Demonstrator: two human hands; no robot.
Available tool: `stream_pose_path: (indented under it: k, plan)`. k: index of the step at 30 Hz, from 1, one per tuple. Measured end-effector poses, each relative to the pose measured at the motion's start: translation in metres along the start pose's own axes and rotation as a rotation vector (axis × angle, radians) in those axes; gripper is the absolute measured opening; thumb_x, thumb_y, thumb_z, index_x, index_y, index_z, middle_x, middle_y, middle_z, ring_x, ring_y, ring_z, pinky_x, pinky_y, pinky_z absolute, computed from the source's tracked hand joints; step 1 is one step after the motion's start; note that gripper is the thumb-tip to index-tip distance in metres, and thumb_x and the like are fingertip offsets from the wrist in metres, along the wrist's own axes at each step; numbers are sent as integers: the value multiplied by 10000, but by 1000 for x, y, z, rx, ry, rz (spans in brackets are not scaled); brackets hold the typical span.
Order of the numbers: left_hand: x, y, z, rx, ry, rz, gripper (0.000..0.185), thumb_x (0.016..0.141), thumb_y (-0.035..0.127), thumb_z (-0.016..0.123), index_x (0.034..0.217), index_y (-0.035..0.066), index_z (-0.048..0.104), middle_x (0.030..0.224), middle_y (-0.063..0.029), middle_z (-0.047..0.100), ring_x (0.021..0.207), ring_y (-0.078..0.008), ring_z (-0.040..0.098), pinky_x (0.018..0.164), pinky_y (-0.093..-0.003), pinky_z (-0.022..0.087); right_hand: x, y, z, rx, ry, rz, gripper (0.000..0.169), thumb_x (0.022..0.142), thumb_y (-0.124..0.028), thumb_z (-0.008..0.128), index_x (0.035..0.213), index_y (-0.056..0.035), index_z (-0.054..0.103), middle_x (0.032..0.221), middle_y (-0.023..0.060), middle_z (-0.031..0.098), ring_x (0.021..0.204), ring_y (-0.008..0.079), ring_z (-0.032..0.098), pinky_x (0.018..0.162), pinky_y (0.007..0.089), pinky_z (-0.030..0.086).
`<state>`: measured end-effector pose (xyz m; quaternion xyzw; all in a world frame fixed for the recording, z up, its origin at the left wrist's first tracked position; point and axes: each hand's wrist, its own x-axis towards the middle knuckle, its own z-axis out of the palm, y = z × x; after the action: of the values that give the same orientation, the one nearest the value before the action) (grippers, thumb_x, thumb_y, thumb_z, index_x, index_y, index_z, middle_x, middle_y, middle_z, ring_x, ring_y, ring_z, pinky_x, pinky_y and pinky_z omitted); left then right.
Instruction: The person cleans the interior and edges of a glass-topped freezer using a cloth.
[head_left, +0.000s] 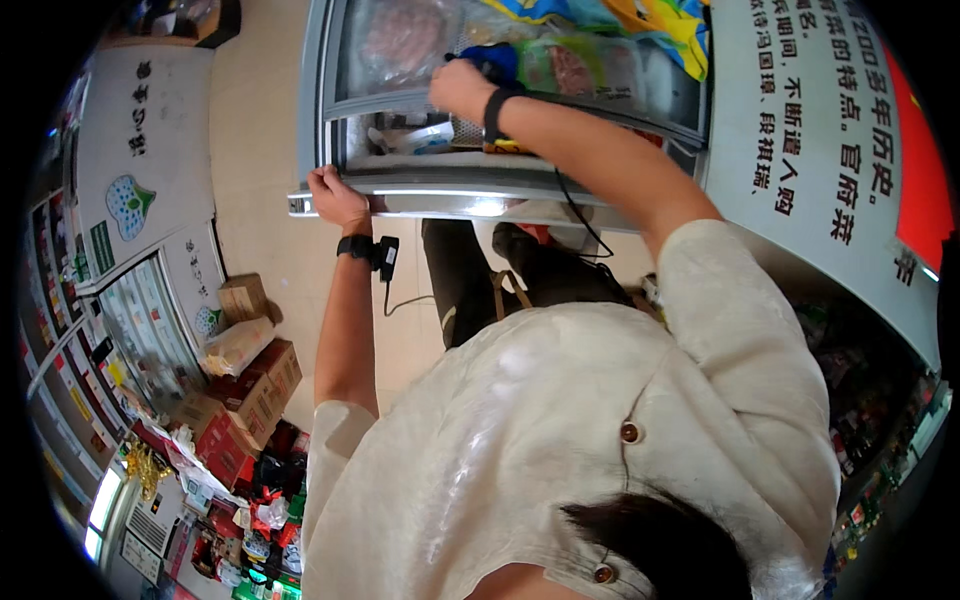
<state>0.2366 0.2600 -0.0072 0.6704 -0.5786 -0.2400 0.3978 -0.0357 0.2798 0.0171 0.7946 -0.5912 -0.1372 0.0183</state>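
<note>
Before me is a chest freezer (442, 186) with sliding glass lids. My left hand (337, 196) is curled over its front rim near the left corner. Higher up, my right hand (463, 88) is closed over the glass lid (405, 103), with a dark blue cloth (493, 64) bunched at its fingers. Its fingertips are partly hidden from above. Beneath the glass lie a clear bag of pinkish food (405, 34) and a green-edged food package (566, 67). A white and blue packet (420, 139) shows through the uncovered front strip.
Yellow and blue fabric (675, 37) lies over the freezer's far right. A printed panel (795, 112) borders the right side. Cardboard boxes (259, 397) stand on the floor to my left, beside a glass-fronted cabinet (146, 322). A black cable (577, 214) hangs from my right wrist.
</note>
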Motion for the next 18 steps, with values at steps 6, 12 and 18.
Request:
stream_pose_path:
  k: [6, 12, 18]
  plan:
    - [0, -4, -6, 55, -38, 6, 262, 937, 315, 538, 897, 68, 617, 796, -96, 680, 728, -296, 623, 705, -424, 470, 39, -26, -13, 67, 48, 14, 166, 848, -111, 654, 953, -102, 782, 955, 63, 747, 910, 300, 700, 686, 467, 543]
    - [0, -7, -10, 88, -41, 9, 286, 954, 331, 549, 932, 54, 618, 843, -118, 691, 774, -322, 637, 722, -428, 477, -18, -10, -13, 134, 68, 300, 181, 799, -124, 647, 918, -98, 780, 925, 109, 736, 867, 306, 692, 642, 462, 510]
    - [1, 1, -6, 20, -43, 38, 292, 949, 328, 538, 923, 46, 609, 827, -141, 673, 760, -340, 619, 720, -431, 472, -159, 80, 43, 92, 268, 324, 97, 779, -80, 658, 824, -65, 744, 850, 160, 707, 780, 310, 712, 603, 444, 569]
